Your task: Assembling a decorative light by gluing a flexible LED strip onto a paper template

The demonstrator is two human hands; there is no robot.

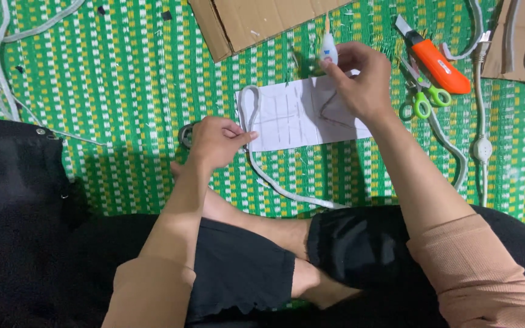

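Right hand (359, 76) pinching glue tube (328, 48); left hand (217, 141) pressing cord (251, 115).

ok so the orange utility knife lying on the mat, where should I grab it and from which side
Probably around the middle of the orange utility knife's body, coming from above. It lies flat and diagonal on the green woven mat, its blade end pointing up-left, so stay clear of that end. The green-handled scissors lie close along its lower-left side.
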